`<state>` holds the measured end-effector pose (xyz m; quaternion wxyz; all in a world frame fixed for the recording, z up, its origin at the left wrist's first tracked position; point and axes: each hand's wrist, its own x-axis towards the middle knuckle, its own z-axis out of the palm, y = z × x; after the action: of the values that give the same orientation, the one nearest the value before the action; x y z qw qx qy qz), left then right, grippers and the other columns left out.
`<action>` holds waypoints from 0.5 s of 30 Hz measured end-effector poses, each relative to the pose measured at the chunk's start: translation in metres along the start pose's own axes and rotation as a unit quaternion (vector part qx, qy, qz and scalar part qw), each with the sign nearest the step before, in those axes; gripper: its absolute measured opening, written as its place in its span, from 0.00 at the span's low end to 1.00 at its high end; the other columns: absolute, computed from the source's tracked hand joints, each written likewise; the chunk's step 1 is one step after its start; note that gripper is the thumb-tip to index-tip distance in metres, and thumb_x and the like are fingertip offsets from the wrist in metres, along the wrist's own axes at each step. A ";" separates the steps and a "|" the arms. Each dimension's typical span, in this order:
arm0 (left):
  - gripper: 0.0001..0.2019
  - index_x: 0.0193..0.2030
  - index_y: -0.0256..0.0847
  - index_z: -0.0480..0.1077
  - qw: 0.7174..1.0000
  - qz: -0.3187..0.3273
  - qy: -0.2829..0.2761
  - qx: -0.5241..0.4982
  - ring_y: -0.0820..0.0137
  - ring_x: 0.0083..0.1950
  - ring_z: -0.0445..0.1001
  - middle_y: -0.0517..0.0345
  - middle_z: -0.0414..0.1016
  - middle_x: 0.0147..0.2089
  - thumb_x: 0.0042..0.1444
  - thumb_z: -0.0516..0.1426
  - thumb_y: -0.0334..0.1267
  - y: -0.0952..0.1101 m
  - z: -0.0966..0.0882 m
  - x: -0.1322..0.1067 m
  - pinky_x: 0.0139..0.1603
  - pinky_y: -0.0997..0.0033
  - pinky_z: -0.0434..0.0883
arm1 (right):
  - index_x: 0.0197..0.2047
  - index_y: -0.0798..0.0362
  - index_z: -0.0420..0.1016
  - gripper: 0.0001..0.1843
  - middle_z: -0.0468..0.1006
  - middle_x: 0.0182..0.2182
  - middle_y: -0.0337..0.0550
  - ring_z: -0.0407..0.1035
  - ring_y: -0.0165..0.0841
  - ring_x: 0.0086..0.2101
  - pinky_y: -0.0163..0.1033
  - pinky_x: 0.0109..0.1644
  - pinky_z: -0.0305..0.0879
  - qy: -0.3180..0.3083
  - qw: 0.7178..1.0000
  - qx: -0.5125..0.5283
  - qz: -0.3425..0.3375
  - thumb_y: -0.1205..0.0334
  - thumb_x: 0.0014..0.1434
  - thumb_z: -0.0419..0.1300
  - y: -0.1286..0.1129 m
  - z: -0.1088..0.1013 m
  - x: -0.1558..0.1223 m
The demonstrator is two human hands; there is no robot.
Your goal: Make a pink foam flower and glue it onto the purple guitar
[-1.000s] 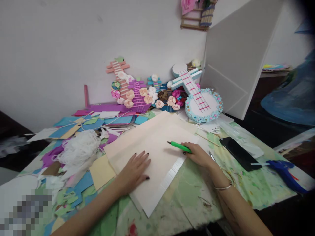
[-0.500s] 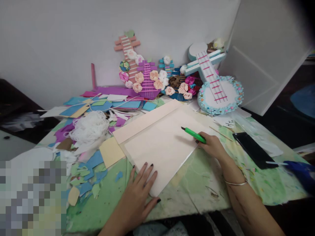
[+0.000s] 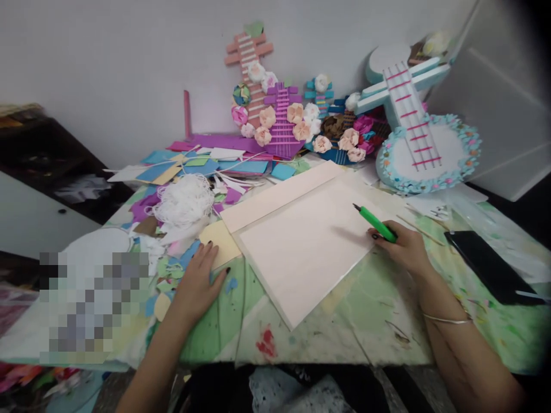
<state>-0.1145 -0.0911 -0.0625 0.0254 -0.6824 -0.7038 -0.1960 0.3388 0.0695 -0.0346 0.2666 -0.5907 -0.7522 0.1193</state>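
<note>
My right hand (image 3: 402, 246) grips a green pen (image 3: 376, 222), its dark tip pointing up and left above a large pale pink sheet (image 3: 301, 258). The tip seems clear of the paper, and a shadow falls beneath it. A folded or separate pale strip (image 3: 286, 195) runs along the sheet's far edge. My left hand (image 3: 200, 281) is open, thumb apart from the fingers, its fingertips over the near-left part of a small yellow paper piece (image 3: 226, 244). I cannot tell whether it presses on that piece. The lower left corner is blurred out.
Behind the sheet stand a purple paper lute (image 3: 282, 115) and a pale blue-edged one (image 3: 430, 146), among other flower-trimmed instruments. White string (image 3: 185, 201) lies in a heap on the left beside coloured paper scraps. A black phone (image 3: 491, 267) rests at the right.
My left hand has left the near corner of the pink sheet and moved left to the yellow paper piece. My right hand still holds the pen over the sheet. The view has turned left.
</note>
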 end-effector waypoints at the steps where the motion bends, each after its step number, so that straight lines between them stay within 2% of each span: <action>1: 0.27 0.59 0.32 0.59 1.000 0.002 -0.009 0.010 0.52 0.65 0.55 0.38 0.59 0.63 0.58 0.47 0.47 -0.006 0.000 0.002 0.61 0.47 0.59 | 0.40 0.50 0.75 0.12 0.78 0.32 0.39 0.71 0.35 0.33 0.35 0.38 0.58 0.014 1.000 -0.003 0.006 0.61 0.51 0.60 0.000 0.001 0.000; 4: 0.26 0.56 0.32 0.63 0.998 0.032 -0.020 0.048 0.52 0.62 0.60 0.38 0.63 0.60 0.59 0.46 0.50 -0.013 -0.004 0.008 0.60 0.49 0.61 | 0.42 0.51 0.74 0.13 0.77 0.32 0.41 0.70 0.34 0.33 0.35 0.37 0.58 0.057 0.998 -0.018 0.035 0.59 0.51 0.60 0.002 0.003 0.000; 8: 0.22 0.51 0.34 0.67 0.991 0.082 -0.014 0.107 0.55 0.56 0.66 0.41 0.70 0.53 0.61 0.45 0.48 -0.009 -0.012 0.016 0.57 0.53 0.63 | 0.41 0.52 0.74 0.14 0.77 0.33 0.43 0.68 0.34 0.33 0.35 0.37 0.57 0.093 0.991 -0.032 0.088 0.58 0.51 0.60 0.007 0.004 0.002; 12: 0.17 0.47 0.33 0.69 0.972 0.150 -0.023 0.178 0.55 0.51 0.69 0.41 0.73 0.48 0.62 0.44 0.39 -0.006 -0.016 0.022 0.52 0.56 0.66 | 0.39 0.52 0.73 0.12 0.77 0.32 0.45 0.68 0.36 0.35 0.37 0.39 0.57 0.077 0.990 -0.047 0.107 0.58 0.50 0.59 0.011 0.005 0.005; 15: 0.15 0.42 0.34 0.71 0.964 0.160 -0.027 0.209 0.59 0.41 0.74 0.44 0.76 0.38 0.61 0.43 0.31 -0.008 -0.021 0.022 0.40 0.61 0.69 | 0.39 0.51 0.72 0.13 0.77 0.34 0.43 0.69 0.37 0.37 0.38 0.42 0.58 0.068 0.992 -0.026 0.102 0.58 0.48 0.58 0.012 0.008 0.007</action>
<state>-0.1284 -0.0772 -0.0381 0.1798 -0.7706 -0.6111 -0.0192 0.3433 0.0808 -0.0458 0.2883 -0.6777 -0.6710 0.0857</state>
